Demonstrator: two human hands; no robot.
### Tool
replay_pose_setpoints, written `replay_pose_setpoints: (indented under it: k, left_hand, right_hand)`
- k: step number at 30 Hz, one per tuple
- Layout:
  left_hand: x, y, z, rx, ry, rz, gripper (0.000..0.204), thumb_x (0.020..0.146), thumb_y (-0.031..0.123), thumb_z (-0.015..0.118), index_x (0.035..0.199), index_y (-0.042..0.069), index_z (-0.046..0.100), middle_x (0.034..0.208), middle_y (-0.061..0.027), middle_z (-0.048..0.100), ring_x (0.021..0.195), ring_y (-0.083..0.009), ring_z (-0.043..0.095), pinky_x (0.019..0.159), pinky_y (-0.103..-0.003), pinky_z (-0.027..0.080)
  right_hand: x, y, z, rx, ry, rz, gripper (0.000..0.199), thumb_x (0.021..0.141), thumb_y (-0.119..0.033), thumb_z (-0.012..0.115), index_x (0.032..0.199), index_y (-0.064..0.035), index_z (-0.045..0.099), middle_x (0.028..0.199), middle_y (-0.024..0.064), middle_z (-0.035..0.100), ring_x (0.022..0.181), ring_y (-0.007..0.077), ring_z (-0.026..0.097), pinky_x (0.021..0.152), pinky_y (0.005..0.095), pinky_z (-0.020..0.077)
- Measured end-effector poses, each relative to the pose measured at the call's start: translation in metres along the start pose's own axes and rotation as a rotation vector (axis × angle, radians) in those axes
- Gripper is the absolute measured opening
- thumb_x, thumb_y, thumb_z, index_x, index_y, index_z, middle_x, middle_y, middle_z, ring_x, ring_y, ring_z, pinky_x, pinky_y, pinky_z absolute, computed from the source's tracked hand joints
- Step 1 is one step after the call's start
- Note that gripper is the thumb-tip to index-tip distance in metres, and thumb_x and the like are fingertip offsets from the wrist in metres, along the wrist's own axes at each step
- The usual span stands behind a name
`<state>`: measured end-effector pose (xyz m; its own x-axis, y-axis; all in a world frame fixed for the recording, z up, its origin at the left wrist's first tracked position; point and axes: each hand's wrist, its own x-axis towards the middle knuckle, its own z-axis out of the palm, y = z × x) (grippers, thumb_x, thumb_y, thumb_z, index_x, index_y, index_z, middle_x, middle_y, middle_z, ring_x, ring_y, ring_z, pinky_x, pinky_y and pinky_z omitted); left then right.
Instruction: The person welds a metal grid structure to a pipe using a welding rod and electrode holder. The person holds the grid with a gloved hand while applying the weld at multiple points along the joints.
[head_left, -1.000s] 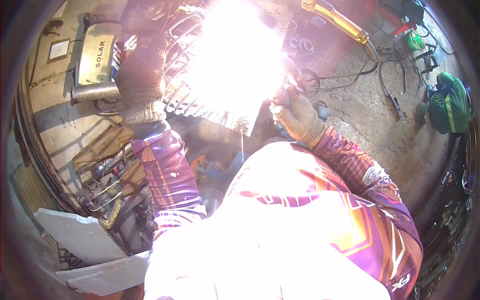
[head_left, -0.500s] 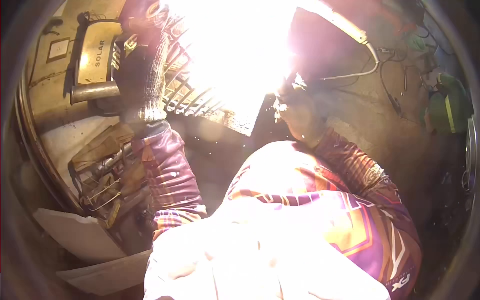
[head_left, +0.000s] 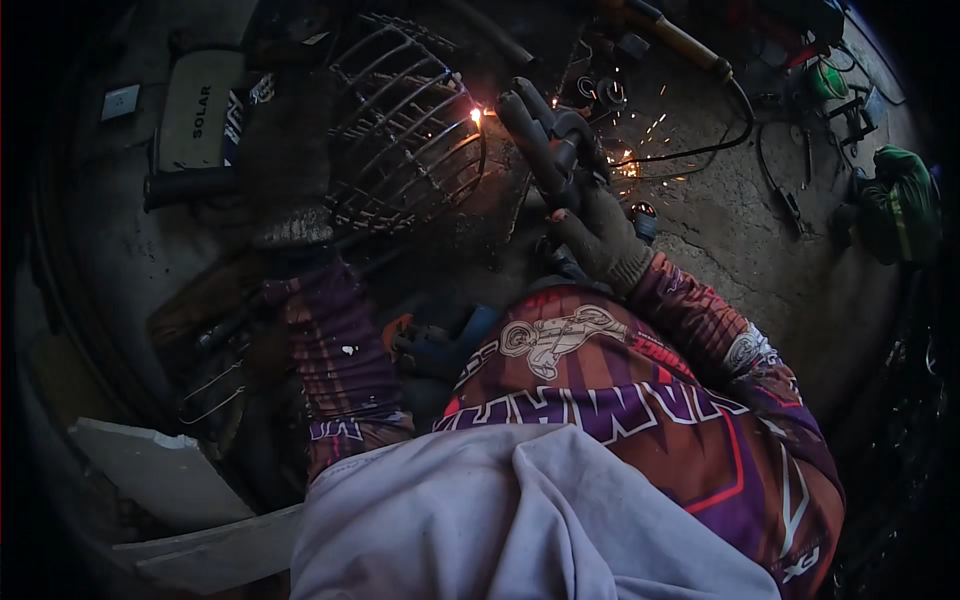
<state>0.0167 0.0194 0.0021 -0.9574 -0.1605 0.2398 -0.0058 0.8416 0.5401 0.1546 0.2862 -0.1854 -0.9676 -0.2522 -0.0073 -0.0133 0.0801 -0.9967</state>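
The right hand [head_left: 600,235] grips a welding holder [head_left: 545,150] near a rounded metal grille [head_left: 412,135], upper centre; the left hand [head_left: 287,160], upper left, is too dark to tell. Lettering marks a pale panel [head_left: 200,75] and the shirt [head_left: 650,410].

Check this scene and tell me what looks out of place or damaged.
Bright sparks are scattered beyond the right hand and its dark tool, where a black cable appears to run; that closeness looks risky. The upper white board at lower left has a ragged edge, possibly chipped.
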Motion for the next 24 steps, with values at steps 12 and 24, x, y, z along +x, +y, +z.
replay_pose_setpoints:
  k: [12,24]
  left_hand:
    - [0.003,0.000,0.003,0.018,0.044,0.020,0.055,0.083,0.058,0.070,0.083,0.003,0.073,0.070,-0.0093,0.065,0.065,-0.0194,0.058,0.066,-0.036,0.046]
    - [0.001,0.009,0.000,0.056,0.005,-0.086,0.034,0.083,0.035,0.079,0.095,0.003,0.074,0.077,-0.0020,0.067,0.066,-0.0092,0.058,0.058,-0.027,0.046]
  right_hand:
    - [0.003,-0.018,0.001,0.115,0.032,-0.001,0.044,0.093,-0.032,0.061,0.117,0.0038,0.053,0.077,0.0126,0.062,0.067,0.0224,0.064,0.063,0.0360,0.0490]
    - [0.002,-0.013,0.004,0.204,-0.006,0.024,0.042,0.094,-0.032,0.059,0.116,0.0024,0.050,0.076,0.0097,0.058,0.064,0.0186,0.060,0.060,0.0346,0.0478]
